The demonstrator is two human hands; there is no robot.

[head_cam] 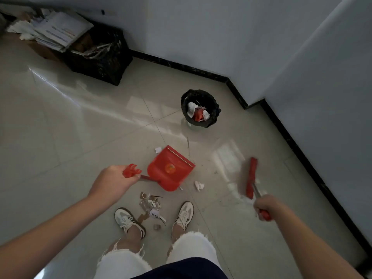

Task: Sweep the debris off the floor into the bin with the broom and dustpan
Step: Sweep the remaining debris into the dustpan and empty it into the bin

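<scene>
My left hand [112, 179] grips the handle of a red dustpan [170, 170], which sits on the tiled floor ahead of my feet. My right hand [263, 206] holds the red handle of a broom [251, 178], its red head resting on the floor to the right of the dustpan. A pile of paper scraps and debris [152, 206] lies between my shoes. A crumpled white scrap [198, 185] lies just right of the dustpan, another [158, 150] at its far corner. A small bin with a black liner [184, 105] stands beyond, holding red and white rubbish.
A black crate [108, 63] with cardboard and a stack of papers [58, 29] stands at the far left against the wall. White walls with a black skirting board [298, 154] run along the back and right side, with a corner jutting out near the bin.
</scene>
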